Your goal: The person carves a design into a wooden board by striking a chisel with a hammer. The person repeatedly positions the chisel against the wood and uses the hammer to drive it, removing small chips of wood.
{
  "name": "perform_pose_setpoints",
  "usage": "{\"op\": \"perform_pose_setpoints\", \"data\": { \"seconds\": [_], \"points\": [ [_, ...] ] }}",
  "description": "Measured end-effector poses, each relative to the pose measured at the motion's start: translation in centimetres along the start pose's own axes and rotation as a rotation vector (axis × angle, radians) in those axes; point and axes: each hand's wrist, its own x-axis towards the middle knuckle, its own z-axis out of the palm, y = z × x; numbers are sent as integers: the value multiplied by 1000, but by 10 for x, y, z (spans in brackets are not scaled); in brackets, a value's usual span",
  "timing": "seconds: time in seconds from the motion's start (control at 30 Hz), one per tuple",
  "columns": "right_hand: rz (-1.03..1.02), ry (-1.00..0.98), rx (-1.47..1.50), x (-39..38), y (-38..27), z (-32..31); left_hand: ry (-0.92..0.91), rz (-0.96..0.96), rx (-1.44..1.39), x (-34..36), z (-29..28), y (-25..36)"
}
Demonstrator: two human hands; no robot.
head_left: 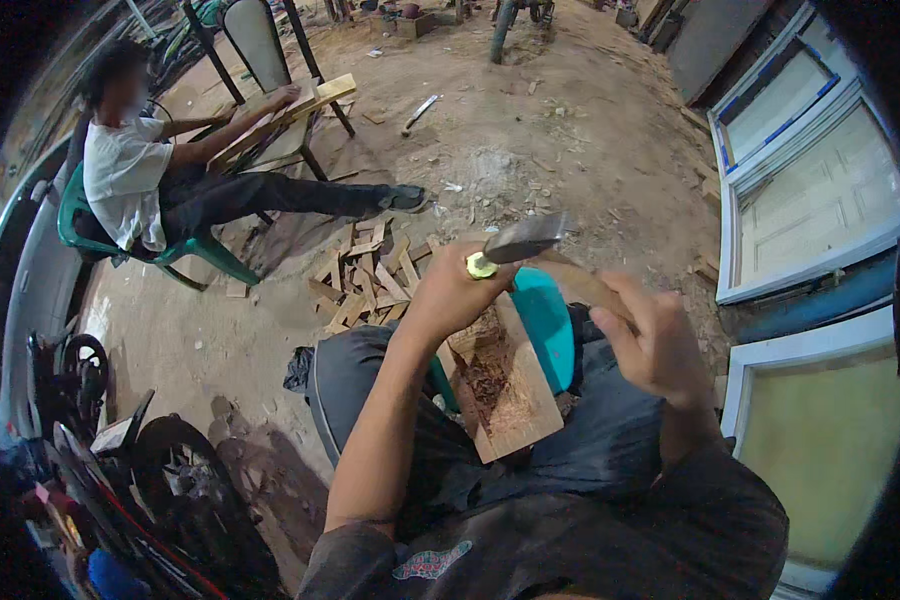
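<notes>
Across my lap lies a thick wooden block (535, 405), its upper face hollowed out and strewn with loose brown shavings. My left hand (455, 290) is closed round a chisel over the block's far end. Only the chisel's yellow-green handle end (481, 265) shows; its blade is hidden. My right hand (655, 335) grips the wooden handle of a hammer (595, 288). The dark metal hammer head is close above the chisel's handle end; whether they touch I cannot tell. Beneath the block's far end is a turquoise plastic surface (550, 325).
Wood offcuts (370, 280) are heaped beyond my knees. At the left, another person (125, 170) sits on a green chair (75, 210), hands on a board (335, 88). White framed panels (820, 170) stand at right, a motorcycle (170, 470) at lower left. A tool (420, 115) lies on the ground.
</notes>
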Motion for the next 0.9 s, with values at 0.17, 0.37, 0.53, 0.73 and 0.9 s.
{"op": "perform_pose_setpoints", "data": {
  "seconds": [0.17,0.37,0.53,0.73,0.9],
  "points": [
    [26,67,189,2,-7,-2,9,6,70,2,0,-7],
    [99,-64,23,2,-4,-5,-33,-22,103,1,-3,0],
    [-65,236,135,-3,-2,3,10,-21,95,3,-2,4],
    [6,-9,94,3,7,12,8,17,-106,7,3,-13],
    [53,20,94,7,11,7,-37,-56,-108,12,-4,-16]
  ]
}}
